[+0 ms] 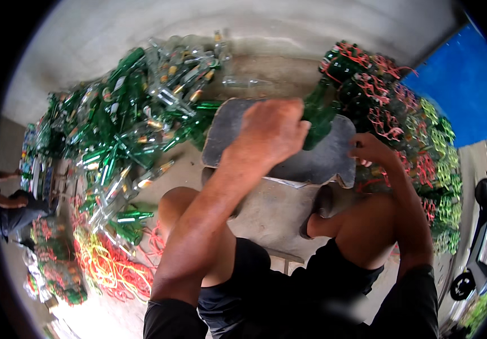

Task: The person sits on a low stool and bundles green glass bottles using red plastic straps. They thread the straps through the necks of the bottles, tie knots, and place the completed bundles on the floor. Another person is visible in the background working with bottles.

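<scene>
My left hand (277,127) is raised over a dark padded board (229,133) in front of my knees, its fingers curled in. Whatever it may hold is hidden beneath the hand. Just right of it, green glass bottles (318,113) stand upright on the board, slightly blurred. Their exact grouping is hard to make out. Beyond the board's right edge is my right hand (368,150), with thumb and fingers closed together. Anything pinched there is too small to name. A gap separates this hand from the bottles on the board.
Loose green and clear bottles (136,107) form a big heap on the left. Red and yellow cords (113,260) lie below it. Bottles tied with pink and green cord (387,113) are stacked at right. A parked motorbike (483,243) and another person (17,200) flank the scene.
</scene>
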The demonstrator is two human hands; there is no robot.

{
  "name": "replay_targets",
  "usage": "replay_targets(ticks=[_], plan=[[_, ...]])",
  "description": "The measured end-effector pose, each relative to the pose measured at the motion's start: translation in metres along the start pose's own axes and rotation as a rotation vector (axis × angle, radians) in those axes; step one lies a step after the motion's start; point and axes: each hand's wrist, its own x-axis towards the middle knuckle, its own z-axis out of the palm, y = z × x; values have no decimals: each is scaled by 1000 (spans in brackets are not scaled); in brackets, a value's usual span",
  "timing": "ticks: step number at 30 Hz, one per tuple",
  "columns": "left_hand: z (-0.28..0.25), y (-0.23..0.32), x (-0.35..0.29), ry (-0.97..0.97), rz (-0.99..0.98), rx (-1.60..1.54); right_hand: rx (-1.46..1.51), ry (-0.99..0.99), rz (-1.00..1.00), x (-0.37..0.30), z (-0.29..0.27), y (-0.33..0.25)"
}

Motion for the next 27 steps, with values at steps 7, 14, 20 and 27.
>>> replay_targets(ticks=[7,14,20,27], plan=[[-8,-7,4,-59,-68,-47,15,54,2,-9,-1,3],[-7,-2,8,-105,-84,-76,-70,220,-151,-12,-4,18],[-6,-13,13,-84,-66,-82,1,573,-430,-16,11,-27],[-11,-17,17,-83,-69,-77,0,700,-484,0,22,-81]])
